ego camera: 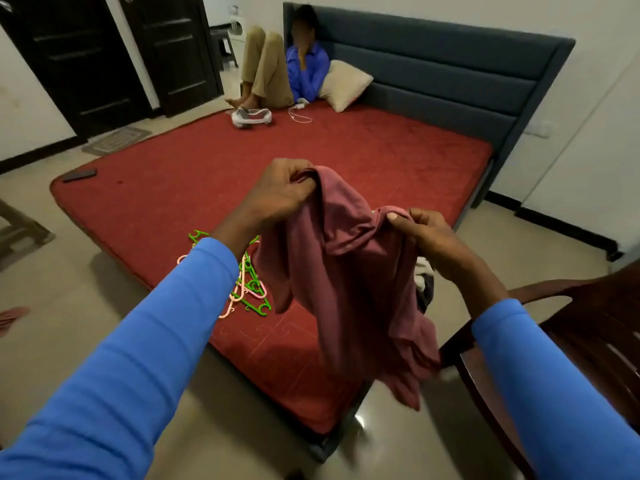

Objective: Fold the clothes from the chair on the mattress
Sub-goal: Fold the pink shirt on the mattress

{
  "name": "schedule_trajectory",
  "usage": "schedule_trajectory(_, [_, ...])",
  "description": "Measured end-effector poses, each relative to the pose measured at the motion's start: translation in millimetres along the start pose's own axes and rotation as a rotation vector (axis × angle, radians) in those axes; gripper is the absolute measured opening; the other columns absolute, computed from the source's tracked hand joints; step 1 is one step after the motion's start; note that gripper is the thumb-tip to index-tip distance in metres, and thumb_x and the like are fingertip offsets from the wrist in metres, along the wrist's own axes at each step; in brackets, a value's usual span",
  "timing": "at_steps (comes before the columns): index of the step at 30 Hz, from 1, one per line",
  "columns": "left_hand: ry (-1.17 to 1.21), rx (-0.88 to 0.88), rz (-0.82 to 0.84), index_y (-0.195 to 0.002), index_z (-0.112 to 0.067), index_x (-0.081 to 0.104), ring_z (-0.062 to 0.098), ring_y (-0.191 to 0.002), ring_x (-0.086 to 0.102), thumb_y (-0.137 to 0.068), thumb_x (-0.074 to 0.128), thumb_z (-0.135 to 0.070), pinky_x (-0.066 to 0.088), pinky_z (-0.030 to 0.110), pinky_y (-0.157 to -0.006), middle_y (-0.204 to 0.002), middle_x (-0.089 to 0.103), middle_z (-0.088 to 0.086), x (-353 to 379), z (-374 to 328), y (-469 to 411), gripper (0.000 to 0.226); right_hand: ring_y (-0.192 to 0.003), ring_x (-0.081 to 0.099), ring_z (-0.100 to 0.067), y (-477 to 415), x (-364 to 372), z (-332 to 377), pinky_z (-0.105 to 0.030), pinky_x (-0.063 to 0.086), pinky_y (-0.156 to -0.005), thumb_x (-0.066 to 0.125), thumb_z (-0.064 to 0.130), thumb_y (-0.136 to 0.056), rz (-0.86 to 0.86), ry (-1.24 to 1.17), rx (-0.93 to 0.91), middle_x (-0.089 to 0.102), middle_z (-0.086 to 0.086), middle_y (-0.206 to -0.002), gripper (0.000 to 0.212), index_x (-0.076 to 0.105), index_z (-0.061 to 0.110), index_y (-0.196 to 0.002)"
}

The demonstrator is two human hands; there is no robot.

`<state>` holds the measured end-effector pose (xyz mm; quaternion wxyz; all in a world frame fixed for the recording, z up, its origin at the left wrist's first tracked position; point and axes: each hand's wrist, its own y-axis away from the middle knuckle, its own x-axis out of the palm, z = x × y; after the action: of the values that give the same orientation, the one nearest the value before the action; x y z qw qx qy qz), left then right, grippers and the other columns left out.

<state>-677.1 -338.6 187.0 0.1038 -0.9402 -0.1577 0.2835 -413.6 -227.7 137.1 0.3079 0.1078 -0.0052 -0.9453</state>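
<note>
A dusty-pink garment (349, 271) hangs in the air over the near corner of the red mattress (311, 157). My left hand (277, 192) pinches its top edge on the left, and my right hand (429, 233) grips the top edge on the right. The cloth droops crumpled below both hands. The dark wooden chair (595, 327) stands at the right, just beside my right arm. A small pile of white and dark clothes (424, 278) peeks out behind the garment, mostly hidden.
Green and pink plastic hangers (251, 289) lie heaped on the mattress near its front edge. A person (304, 67) sits against the blue headboard (450, 71) beside a pillow (346, 83). A phone (79, 174) lies at the mattress's left corner. Dark doors (104, 57) stand at the back left.
</note>
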Motion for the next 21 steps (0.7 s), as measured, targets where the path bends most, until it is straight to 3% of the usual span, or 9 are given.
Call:
schedule_trajectory(3, [-0.089, -0.016, -0.019, -0.073, -0.005, 0.066, 0.009, -0.062, 0.047, -0.082, 0.061, -0.030, 0.038, 0.032, -0.060, -0.066, 0.057, -0.001, 3, -15, -3, 0.027, -0.059, 0.055, -0.003, 3, -3, -8, -0.018, 0.042, -0.053, 0.069, 0.026, -0.099, -0.137, -0.094, -0.013, 0.064, 0.006, -0.067, 0.020, 0.065, 0.012, -0.084])
schedule_trajectory(7, [-0.062, -0.069, -0.003, -0.070, -0.004, 0.067, 0.011, -0.062, 0.046, -0.084, 0.069, -0.039, 0.036, 0.033, -0.060, -0.065, 0.056, 0.000, 12, -30, 0, 0.037, -0.058, 0.046, -0.018, 5, -34, -39, -0.034, 0.035, -0.058, 0.059, 0.026, -0.101, -0.459, 0.145, 0.068, 0.047, 0.003, -0.057, 0.039, 0.052, 0.017, -0.064])
schedule_trajectory(9, [-0.058, -0.084, 0.065, -0.066, -0.011, 0.068, 0.011, -0.063, 0.047, -0.083, 0.069, -0.039, 0.037, 0.033, -0.060, -0.066, 0.057, -0.001, 32, -43, 4, 0.032, -0.070, 0.056, -0.025, 13, -38, -49, -0.040, 0.043, -0.066, 0.058, 0.030, -0.099, -0.516, 0.248, 0.126, 0.057, 0.000, -0.065, 0.032, 0.059, 0.013, -0.071])
schedule_trajectory(12, [-0.112, -0.086, 0.160, -0.067, -0.006, 0.065, 0.011, -0.063, 0.045, -0.083, 0.068, -0.038, 0.037, 0.032, -0.059, -0.065, 0.054, -0.001, 64, -63, 10, 0.035, -0.098, 0.070, -0.018, 33, -26, -41, -0.038, 0.054, -0.091, 0.063, 0.027, -0.100, -0.395, -0.056, -0.050, 0.076, 0.001, -0.099, 0.017, 0.074, 0.015, -0.105])
schedule_trajectory(14, [-0.195, -0.080, 0.189, -0.069, -0.001, 0.064, 0.012, -0.060, 0.043, -0.087, 0.070, -0.036, 0.036, 0.033, -0.057, -0.062, 0.051, 0.000, 83, -73, 14, 0.039, -0.110, 0.071, -0.017, 50, -21, -28, -0.031, 0.055, -0.094, 0.067, 0.030, -0.100, -0.156, -0.273, -0.140, 0.076, -0.002, -0.116, 0.026, 0.071, 0.017, -0.123])
schedule_trajectory(15, [-0.245, -0.084, 0.194, -0.069, -0.001, 0.064, 0.012, -0.057, 0.042, -0.090, 0.071, -0.035, 0.035, 0.033, -0.056, -0.061, 0.050, 0.000, 92, -76, 15, 0.040, -0.110, 0.071, -0.018, 58, -20, -25, -0.031, 0.057, -0.092, 0.072, 0.029, -0.097, -0.035, -0.244, -0.169, 0.075, -0.004, -0.119, 0.031, 0.069, 0.020, -0.126])
schedule_trajectory(17, [-0.321, -0.091, 0.211, -0.065, -0.004, 0.062, 0.013, -0.054, 0.039, -0.091, 0.072, -0.035, 0.034, 0.034, -0.054, -0.058, 0.048, 0.000, 105, -81, 17, 0.042, -0.102, 0.074, -0.023, 64, -22, -24, -0.040, 0.062, -0.086, 0.082, 0.018, -0.088, 0.087, -0.013, -0.211, 0.076, -0.008, -0.113, 0.037, 0.070, 0.020, -0.123])
schedule_trajectory(19, [-0.404, -0.063, 0.245, -0.063, -0.009, 0.061, 0.015, -0.054, 0.041, -0.091, 0.073, -0.038, 0.036, 0.034, -0.055, -0.057, 0.050, 0.000, 115, -84, 23, 0.042, -0.090, 0.075, -0.027, 67, -32, -28, -0.048, 0.062, -0.082, 0.073, 0.002, -0.084, 0.062, 0.172, -0.218, 0.078, -0.007, -0.098, 0.028, 0.076, 0.013, -0.109])
schedule_trajectory(21, [-0.535, -0.032, 0.278, -0.069, -0.009, 0.065, 0.022, -0.058, 0.051, -0.090, 0.074, -0.046, 0.041, 0.038, -0.057, -0.062, 0.061, 0.006, 120, -87, 31, 0.043, -0.074, 0.070, -0.019, 69, -50, -31, -0.040, 0.057, -0.070, 0.061, -0.004, -0.083, 0.041, 0.264, -0.189, 0.074, -0.007, -0.082, 0.023, 0.077, 0.007, -0.096])
